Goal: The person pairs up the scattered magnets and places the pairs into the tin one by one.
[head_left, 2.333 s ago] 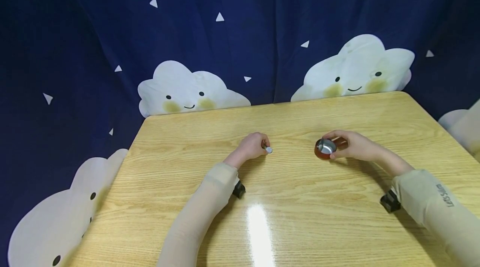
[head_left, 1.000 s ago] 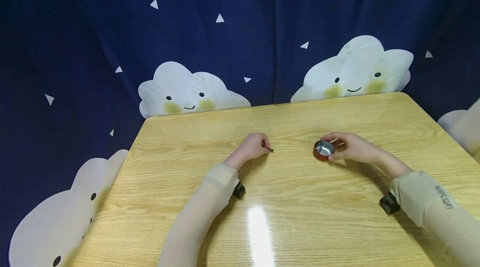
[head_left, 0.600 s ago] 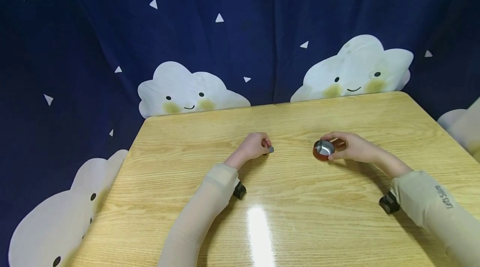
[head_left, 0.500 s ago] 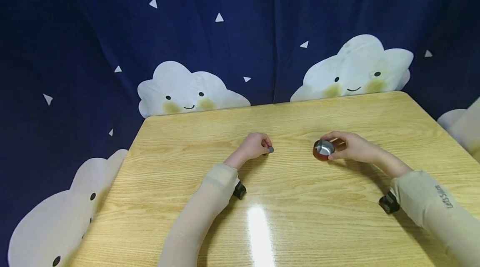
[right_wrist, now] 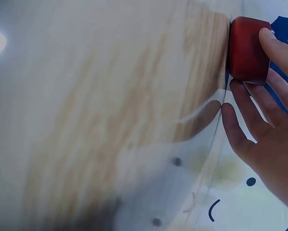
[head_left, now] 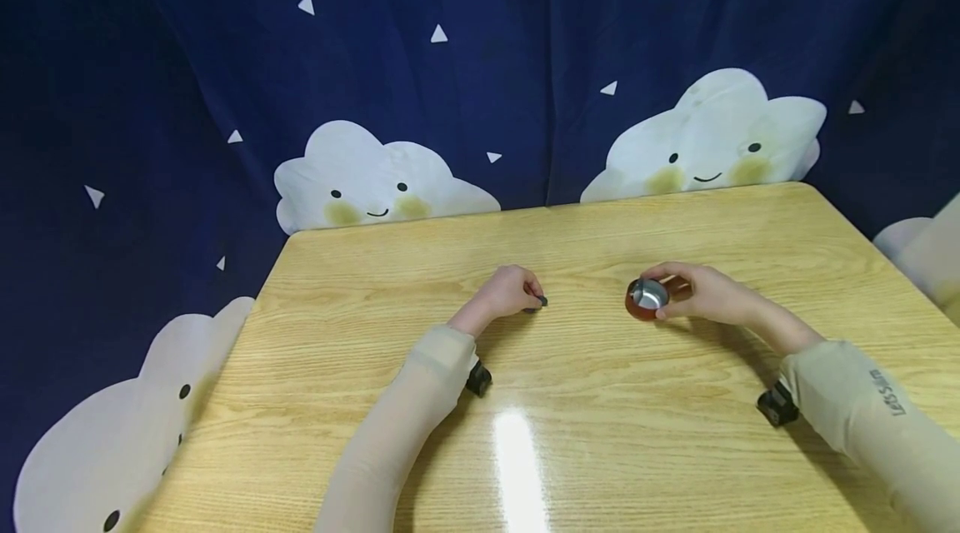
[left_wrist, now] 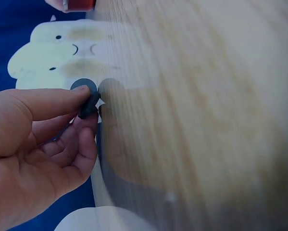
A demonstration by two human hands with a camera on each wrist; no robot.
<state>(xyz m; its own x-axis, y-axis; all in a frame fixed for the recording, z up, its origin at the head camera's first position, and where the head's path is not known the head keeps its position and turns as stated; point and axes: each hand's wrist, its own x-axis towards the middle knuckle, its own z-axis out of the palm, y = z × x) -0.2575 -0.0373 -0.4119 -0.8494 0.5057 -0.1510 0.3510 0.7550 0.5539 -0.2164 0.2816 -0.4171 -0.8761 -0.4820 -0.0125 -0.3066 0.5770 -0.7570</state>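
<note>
My left hand (head_left: pixel 508 290) pinches a small dark round disc (left_wrist: pixel 83 84) between thumb and fingers, low over the table's middle. In the left wrist view a second dark rounded piece (left_wrist: pixel 89 106) shows at the fingertips; whether it is separate, I cannot tell. My right hand (head_left: pixel 705 293) holds a small round red bowl (head_left: pixel 648 296) by its right side, thumb and fingers spread around it. The bowl stands upright on the table, with a shiny metal inside and a dark patch near its left rim. Its red outer wall fills the upper right of the right wrist view.
The wooden table (head_left: pixel 600 408) has a glossy top with a bright light reflection near its front. Behind it hangs a dark blue curtain (head_left: pixel 360 33) with white clouds and triangles. A black wrist camera (head_left: pixel 478 380) sits under the left sleeve, another black camera (head_left: pixel 778 405) under the right.
The disc in my left hand has turned, from its pale face to a dark, nearly edge-on look. Early on, my right hand and the bowl shifted slightly left and closer; since then they stay still.
</note>
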